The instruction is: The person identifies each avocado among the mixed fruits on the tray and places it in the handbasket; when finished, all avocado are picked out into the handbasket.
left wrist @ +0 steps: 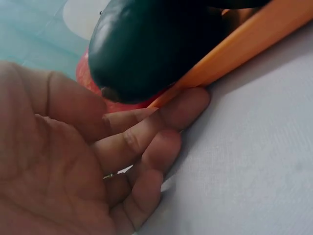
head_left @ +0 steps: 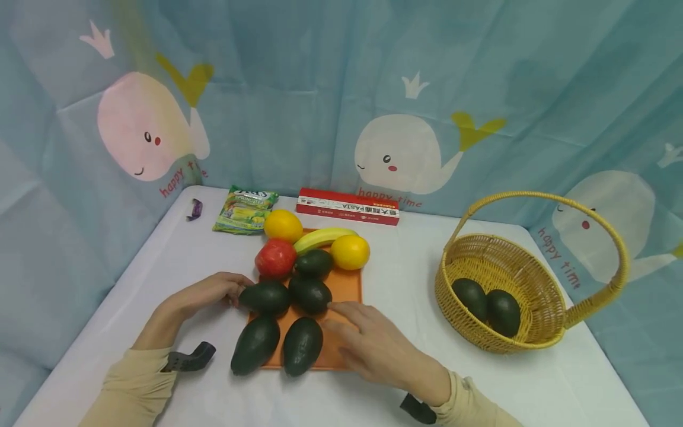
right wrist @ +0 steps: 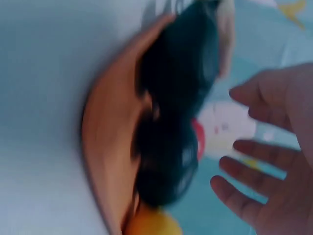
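Observation:
Several dark green avocados (head_left: 303,346) lie on an orange tray (head_left: 341,284), with a red pomegranate-like fruit (head_left: 275,258), a banana (head_left: 323,238) and a yellow round fruit (head_left: 350,252). My left hand (head_left: 213,292) is at the tray's left side. In the left wrist view its loosely bent fingers (left wrist: 183,105) touch the tray's edge, just below an avocado (left wrist: 142,49). Over the tray's right side, my right hand (head_left: 373,344) spreads its fingers beside the avocados and holds nothing. The right wrist view is blurred, showing that hand (right wrist: 274,161) apart from the avocados (right wrist: 166,156).
To the right stands a wicker basket (head_left: 482,243) with a tall handle and two avocados (head_left: 503,312) inside. Behind the tray are a green snack bag (head_left: 245,210), another yellow fruit (head_left: 283,226) and a red pasta box (head_left: 348,206). A small purple wrapper (head_left: 195,209) lies back left.

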`<action>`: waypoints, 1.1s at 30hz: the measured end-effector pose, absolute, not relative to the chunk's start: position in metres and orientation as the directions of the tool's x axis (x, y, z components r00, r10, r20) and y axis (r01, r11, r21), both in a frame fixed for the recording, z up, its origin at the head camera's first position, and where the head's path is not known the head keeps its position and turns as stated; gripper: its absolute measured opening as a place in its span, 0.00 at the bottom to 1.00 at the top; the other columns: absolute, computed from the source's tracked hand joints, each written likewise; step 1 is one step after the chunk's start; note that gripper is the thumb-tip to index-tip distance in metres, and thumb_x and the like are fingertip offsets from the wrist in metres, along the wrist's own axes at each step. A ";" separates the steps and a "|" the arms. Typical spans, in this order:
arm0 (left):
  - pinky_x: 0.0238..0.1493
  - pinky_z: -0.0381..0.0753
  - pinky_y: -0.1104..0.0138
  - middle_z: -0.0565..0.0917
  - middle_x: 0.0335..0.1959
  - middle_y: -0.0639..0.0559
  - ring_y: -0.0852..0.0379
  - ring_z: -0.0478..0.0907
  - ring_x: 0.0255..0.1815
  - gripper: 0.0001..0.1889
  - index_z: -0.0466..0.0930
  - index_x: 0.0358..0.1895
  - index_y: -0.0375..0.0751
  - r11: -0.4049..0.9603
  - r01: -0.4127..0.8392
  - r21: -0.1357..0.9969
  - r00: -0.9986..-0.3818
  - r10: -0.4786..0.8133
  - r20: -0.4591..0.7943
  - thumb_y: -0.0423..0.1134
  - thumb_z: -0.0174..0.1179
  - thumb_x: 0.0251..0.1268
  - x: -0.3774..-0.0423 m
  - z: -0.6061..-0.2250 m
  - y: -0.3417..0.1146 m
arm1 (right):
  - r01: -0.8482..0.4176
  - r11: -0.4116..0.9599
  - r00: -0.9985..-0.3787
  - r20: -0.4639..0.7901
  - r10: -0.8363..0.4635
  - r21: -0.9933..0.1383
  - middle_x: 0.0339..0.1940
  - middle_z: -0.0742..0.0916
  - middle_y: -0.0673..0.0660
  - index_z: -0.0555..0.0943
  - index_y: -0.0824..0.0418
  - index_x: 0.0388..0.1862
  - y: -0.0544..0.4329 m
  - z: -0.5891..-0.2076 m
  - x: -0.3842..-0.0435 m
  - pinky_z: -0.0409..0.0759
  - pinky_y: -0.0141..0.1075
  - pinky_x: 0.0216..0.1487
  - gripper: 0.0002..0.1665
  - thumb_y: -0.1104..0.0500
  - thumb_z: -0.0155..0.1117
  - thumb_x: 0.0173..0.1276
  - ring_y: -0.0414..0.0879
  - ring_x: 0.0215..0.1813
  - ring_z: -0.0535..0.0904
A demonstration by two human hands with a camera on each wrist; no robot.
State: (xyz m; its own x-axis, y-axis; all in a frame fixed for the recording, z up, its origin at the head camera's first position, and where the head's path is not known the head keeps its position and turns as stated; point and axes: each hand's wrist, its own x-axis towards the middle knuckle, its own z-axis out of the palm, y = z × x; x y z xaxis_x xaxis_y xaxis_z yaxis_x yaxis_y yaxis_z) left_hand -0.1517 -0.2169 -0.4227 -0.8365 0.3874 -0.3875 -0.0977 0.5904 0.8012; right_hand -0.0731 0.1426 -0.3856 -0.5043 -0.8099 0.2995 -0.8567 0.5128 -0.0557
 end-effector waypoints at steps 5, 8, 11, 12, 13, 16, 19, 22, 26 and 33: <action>0.38 0.73 0.63 0.82 0.40 0.47 0.52 0.73 0.39 0.24 0.74 0.61 0.31 0.572 -0.055 0.818 -0.810 0.453 -0.372 0.34 0.50 0.60 -0.150 -0.426 -0.221 | -0.931 0.362 -0.365 0.128 -0.922 -0.048 0.76 0.68 0.52 0.67 0.45 0.70 0.116 -0.394 -0.066 0.68 0.44 0.72 0.37 0.52 0.69 0.63 0.50 0.78 0.61; 0.37 0.75 0.64 0.83 0.40 0.48 0.53 0.74 0.37 0.23 0.73 0.61 0.30 0.568 -0.035 0.822 -0.810 0.466 -0.357 0.33 0.52 0.62 -0.150 -0.429 -0.221 | -0.937 0.348 -0.349 0.089 -0.933 -0.025 0.76 0.68 0.51 0.68 0.42 0.70 0.110 -0.399 -0.065 0.66 0.46 0.74 0.36 0.53 0.68 0.64 0.51 0.78 0.60; 0.35 0.76 0.64 0.83 0.38 0.48 0.53 0.75 0.35 0.21 0.74 0.60 0.30 0.577 -0.040 0.816 -0.819 0.449 -0.358 0.34 0.54 0.65 -0.151 -0.430 -0.217 | -0.929 0.371 -0.370 0.102 -0.924 -0.002 0.71 0.71 0.53 0.70 0.41 0.68 0.109 -0.401 -0.065 0.66 0.46 0.74 0.34 0.53 0.69 0.63 0.50 0.75 0.64; 0.35 0.77 0.65 0.83 0.37 0.48 0.53 0.75 0.34 0.21 0.74 0.60 0.29 0.578 -0.043 0.815 -0.825 0.440 -0.355 0.35 0.54 0.65 -0.152 -0.430 -0.216 | -0.925 0.381 -0.378 0.115 -0.919 0.001 0.69 0.72 0.53 0.71 0.41 0.67 0.109 -0.402 -0.066 0.67 0.45 0.73 0.34 0.53 0.69 0.63 0.49 0.73 0.67; 0.34 0.77 0.65 0.82 0.35 0.48 0.54 0.75 0.33 0.20 0.74 0.59 0.29 0.580 -0.043 0.814 -0.832 0.430 -0.350 0.35 0.54 0.65 -0.152 -0.431 -0.215 | -0.921 0.390 -0.386 0.129 -0.913 0.003 0.66 0.74 0.53 0.71 0.41 0.67 0.109 -0.402 -0.066 0.68 0.44 0.72 0.33 0.53 0.69 0.63 0.48 0.71 0.68; 0.35 0.77 0.65 0.82 0.33 0.48 0.55 0.75 0.31 0.17 0.75 0.55 0.29 0.592 -0.039 0.805 -0.856 0.396 -0.333 0.34 0.53 0.66 -0.153 -0.433 -0.211 | -0.911 0.411 -0.403 0.162 -0.901 0.023 0.64 0.75 0.52 0.73 0.41 0.64 0.110 -0.404 -0.067 0.71 0.41 0.69 0.31 0.52 0.70 0.62 0.46 0.66 0.71; 0.34 0.78 0.65 0.82 0.33 0.48 0.55 0.75 0.30 0.15 0.76 0.52 0.30 0.609 -0.025 0.793 -0.875 0.370 -0.312 0.33 0.53 0.66 -0.153 -0.433 -0.208 | -0.905 0.423 -0.410 0.174 -0.895 0.042 0.68 0.75 0.50 0.73 0.41 0.63 0.111 -0.408 -0.069 0.73 0.40 0.66 0.30 0.51 0.70 0.62 0.46 0.67 0.70; 0.34 0.78 0.65 0.81 0.32 0.47 0.55 0.75 0.30 0.13 0.76 0.50 0.30 0.617 -0.021 0.787 -0.887 0.352 -0.300 0.32 0.53 0.66 -0.152 -0.433 -0.205 | -0.900 0.433 -0.415 0.195 -0.888 0.054 0.69 0.75 0.49 0.72 0.43 0.63 0.112 -0.412 -0.072 0.72 0.41 0.66 0.31 0.48 0.71 0.60 0.47 0.70 0.69; 0.34 0.78 0.65 0.80 0.32 0.47 0.55 0.74 0.30 0.12 0.75 0.49 0.29 0.626 -0.024 0.780 -0.895 0.334 -0.296 0.31 0.52 0.66 -0.150 -0.433 -0.201 | -0.888 0.459 -0.443 0.277 -0.853 -0.008 0.65 0.78 0.51 0.72 0.47 0.63 0.120 -0.409 -0.076 0.69 0.44 0.70 0.37 0.46 0.76 0.55 0.47 0.68 0.71; 0.35 0.77 0.65 0.79 0.32 0.47 0.55 0.74 0.30 0.12 0.75 0.49 0.31 0.642 -0.035 0.766 -0.896 0.320 -0.309 0.32 0.52 0.66 -0.151 -0.434 -0.200 | -0.780 0.601 -0.596 0.501 -0.627 -0.175 0.61 0.80 0.56 0.73 0.56 0.64 0.174 -0.385 -0.093 0.76 0.45 0.61 0.41 0.50 0.76 0.50 0.49 0.60 0.77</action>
